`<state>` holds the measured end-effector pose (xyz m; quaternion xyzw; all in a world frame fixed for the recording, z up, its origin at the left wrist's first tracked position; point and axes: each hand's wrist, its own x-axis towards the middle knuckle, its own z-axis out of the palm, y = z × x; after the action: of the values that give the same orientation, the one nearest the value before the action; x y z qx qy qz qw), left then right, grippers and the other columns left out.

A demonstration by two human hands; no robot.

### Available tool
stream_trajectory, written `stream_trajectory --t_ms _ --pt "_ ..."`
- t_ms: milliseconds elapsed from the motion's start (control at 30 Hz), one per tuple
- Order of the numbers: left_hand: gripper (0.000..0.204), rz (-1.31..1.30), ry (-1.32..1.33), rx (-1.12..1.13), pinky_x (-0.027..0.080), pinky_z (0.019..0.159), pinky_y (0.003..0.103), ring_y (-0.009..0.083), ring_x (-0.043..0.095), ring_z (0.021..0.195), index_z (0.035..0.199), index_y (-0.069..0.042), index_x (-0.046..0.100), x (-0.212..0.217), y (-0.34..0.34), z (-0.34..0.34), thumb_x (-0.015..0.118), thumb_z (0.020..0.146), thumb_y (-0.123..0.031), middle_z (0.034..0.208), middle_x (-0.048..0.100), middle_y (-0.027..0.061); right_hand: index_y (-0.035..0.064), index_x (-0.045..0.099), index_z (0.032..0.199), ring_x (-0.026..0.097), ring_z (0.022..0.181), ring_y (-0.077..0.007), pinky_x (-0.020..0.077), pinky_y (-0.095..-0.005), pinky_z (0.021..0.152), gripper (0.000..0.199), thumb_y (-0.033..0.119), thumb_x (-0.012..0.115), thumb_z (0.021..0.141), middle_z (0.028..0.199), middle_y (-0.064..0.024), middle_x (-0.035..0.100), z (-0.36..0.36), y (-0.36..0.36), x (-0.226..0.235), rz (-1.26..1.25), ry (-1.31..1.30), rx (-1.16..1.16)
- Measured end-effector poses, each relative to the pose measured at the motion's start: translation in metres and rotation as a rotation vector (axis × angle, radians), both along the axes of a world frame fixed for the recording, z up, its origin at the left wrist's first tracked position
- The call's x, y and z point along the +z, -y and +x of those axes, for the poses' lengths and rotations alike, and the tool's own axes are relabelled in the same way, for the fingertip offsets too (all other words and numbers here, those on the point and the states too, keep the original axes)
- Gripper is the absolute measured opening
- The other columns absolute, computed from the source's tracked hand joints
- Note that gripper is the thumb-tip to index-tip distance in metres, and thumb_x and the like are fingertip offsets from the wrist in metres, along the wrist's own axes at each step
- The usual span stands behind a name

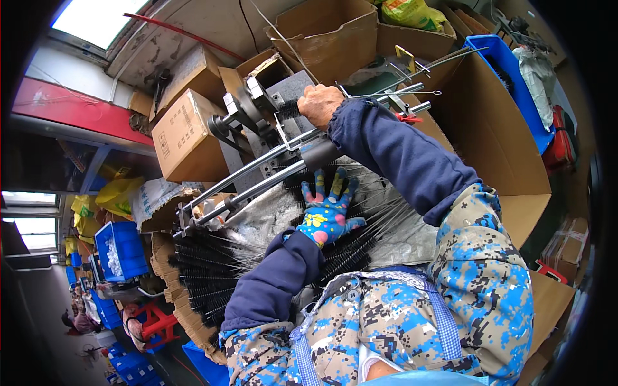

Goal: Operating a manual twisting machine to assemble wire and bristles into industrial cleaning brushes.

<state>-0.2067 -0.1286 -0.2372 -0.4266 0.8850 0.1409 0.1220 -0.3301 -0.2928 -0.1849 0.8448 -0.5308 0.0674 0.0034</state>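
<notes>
My left hand (326,215), in a blue glove with a flower print, lies with its fingers spread on a pile of wire-stemmed brushes (347,254) with black bristles. The pile rests over a grey sheet in front of me. Bare and closed, my right hand (320,106) is at the metal machine (257,122), around a black-bristled brush (289,109). Bristles show on its left side, and a thin wire with a looped end runs out to its right. My fingers hide the part gripped. Two parallel steel rods (251,168) cross between my hands.
Cardboard boxes stand behind the machine, including a closed box (187,136) and an open box (325,32). A large open carton (496,122) and a blue bin (515,83) are at right. Left are a blue crate (120,251) and a red stool (156,323).
</notes>
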Motion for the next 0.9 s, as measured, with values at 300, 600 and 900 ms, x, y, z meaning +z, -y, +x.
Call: stream_trajectory --t_ms 300,600,900 --pt "0.079 -0.416 -0.302 0.073 0.024 0.097 0.052 0.0436 0.030 0.122 0.133 -0.015 0.040 0.047 -0.008 0.004 0.072 0.064 -0.038 0.140 0.024 0.0247 0.0031 0.063 0.091 0.060 0.091 -0.0322 0.0506 -0.0396 0.074 0.019 0.009 0.050 0.079 0.097 -0.0178 0.060 -0.009 0.007 -0.007 0.000 0.008 0.077" --pt "0.092 -0.382 -0.323 0.091 0.019 0.105 0.052 0.0495 0.018 0.128 0.137 -0.003 0.028 0.052 0.003 0.001 0.073 0.065 -0.038 0.139 0.017 0.0331 0.0085 0.063 0.090 0.056 0.096 -0.0264 0.0487 -0.0391 0.071 0.017 0.012 0.051 0.080 0.098 -0.0103 0.060 -0.007 0.031 -0.022 -0.121 -0.008 0.097" --pt "0.088 -0.360 -0.266 0.099 0.019 0.104 0.053 0.0513 0.019 0.127 0.134 -0.001 0.033 0.060 0.002 -0.003 0.071 0.066 -0.041 0.138 0.018 0.0348 0.0040 0.063 0.088 0.062 0.084 -0.0316 0.0503 -0.0395 0.072 0.018 0.009 0.047 0.081 0.093 -0.0177 0.060 -0.001 0.025 -0.018 -0.016 0.050 0.170"
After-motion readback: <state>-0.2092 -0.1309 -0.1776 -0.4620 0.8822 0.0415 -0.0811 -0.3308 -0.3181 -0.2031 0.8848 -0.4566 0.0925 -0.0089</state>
